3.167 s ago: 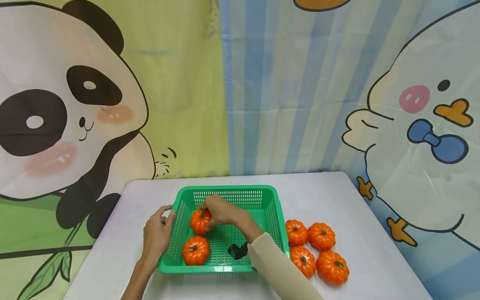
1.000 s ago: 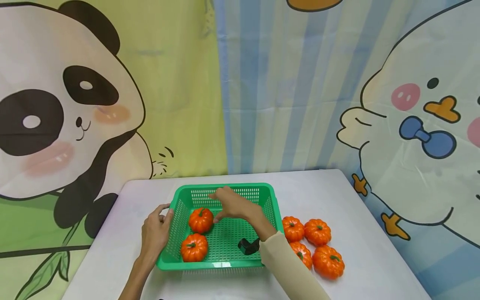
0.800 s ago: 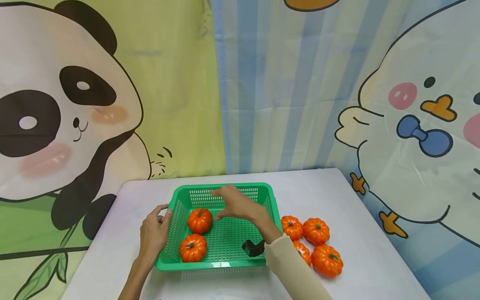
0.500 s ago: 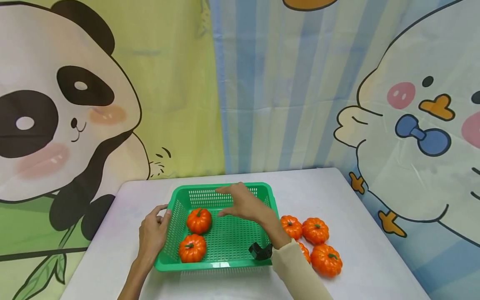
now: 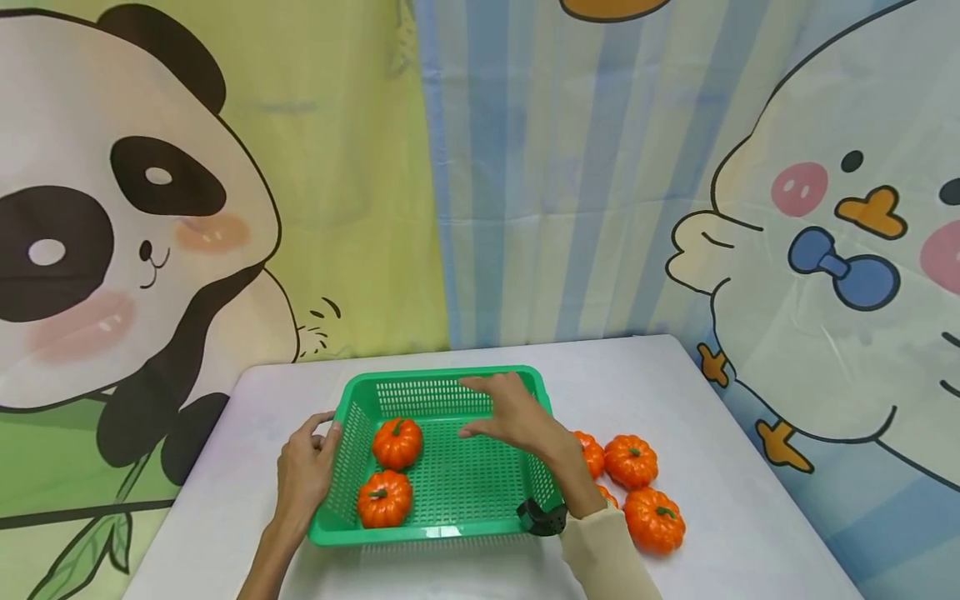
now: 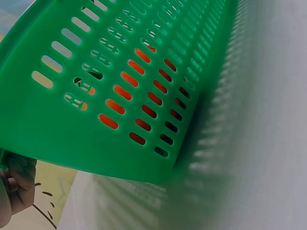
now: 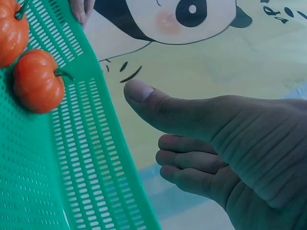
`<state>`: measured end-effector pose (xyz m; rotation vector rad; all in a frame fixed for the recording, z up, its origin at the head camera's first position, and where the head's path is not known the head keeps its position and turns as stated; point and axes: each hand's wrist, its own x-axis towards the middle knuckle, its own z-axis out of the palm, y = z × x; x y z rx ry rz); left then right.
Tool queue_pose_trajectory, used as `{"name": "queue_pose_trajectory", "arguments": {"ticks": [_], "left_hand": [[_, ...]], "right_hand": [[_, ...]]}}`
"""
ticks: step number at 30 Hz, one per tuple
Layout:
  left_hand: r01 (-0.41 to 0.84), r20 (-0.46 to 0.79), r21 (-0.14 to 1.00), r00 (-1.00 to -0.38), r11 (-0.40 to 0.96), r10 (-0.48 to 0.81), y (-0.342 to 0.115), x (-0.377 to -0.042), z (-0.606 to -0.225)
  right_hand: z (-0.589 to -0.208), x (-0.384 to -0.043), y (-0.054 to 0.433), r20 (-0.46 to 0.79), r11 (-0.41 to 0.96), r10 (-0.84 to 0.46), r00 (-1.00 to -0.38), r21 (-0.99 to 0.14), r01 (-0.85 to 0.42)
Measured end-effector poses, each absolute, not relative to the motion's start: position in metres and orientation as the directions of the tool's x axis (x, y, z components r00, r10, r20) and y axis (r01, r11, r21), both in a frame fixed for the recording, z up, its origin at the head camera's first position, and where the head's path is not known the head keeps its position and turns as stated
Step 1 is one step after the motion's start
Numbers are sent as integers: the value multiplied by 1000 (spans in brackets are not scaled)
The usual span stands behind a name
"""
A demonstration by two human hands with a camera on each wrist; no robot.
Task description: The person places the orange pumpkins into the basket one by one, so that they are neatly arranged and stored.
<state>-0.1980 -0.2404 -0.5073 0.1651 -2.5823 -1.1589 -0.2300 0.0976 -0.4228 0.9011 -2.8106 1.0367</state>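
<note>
Bracing a green plastic basket (image 5: 420, 535), a person's left hand (image 5: 306, 467) pinches its left rim, thumb and fingers bent close about the edge. The right hand (image 5: 513, 412) hovers over the right half of the basket, thumb and fingers spread wide in a C shape and holding nothing; the right wrist view shows the thumb held straight out, clear of the rim.

Inside the basket, along its left side, sit two glossy orange pumpkins: a back pumpkin (image 5: 397, 442) and a front pumpkin (image 5: 385, 499), both round, deeply ribbed and topped with green stems. Whether the pair touch is hard to tell. The basket is rectangular with rounded corners, a smooth solid rim and slotted walls, and its floor is a fine mesh.

Just right of the basket, the outer pumpkins (image 5: 631, 461), equally shiny and ribbed, lie clustered on a smooth white bench (image 5: 735, 500), some partly hidden by the right arm. A beige sleeve (image 5: 609, 554) and a small black device (image 5: 542, 518) show at the right wrist. Behind the basket hangs a creased cloth backdrop (image 5: 510, 208) printed with a cartoon panda and bird.
</note>
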Motion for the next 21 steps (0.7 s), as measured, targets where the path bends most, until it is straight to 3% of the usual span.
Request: {"name": "queue_pose_trajectory", "arguments": {"ticks": [11,21], "left_hand": [[13,220,748,-948,663,-229,-238,-199,-510],[6,216,745,-948,667,-233,-241,-197,-510]], "right_hand": [[-431,-219,148,238,612,-408,-882,-645,-457],[-437,-211,186,296,650,-329,-897,-618,-443]]}}
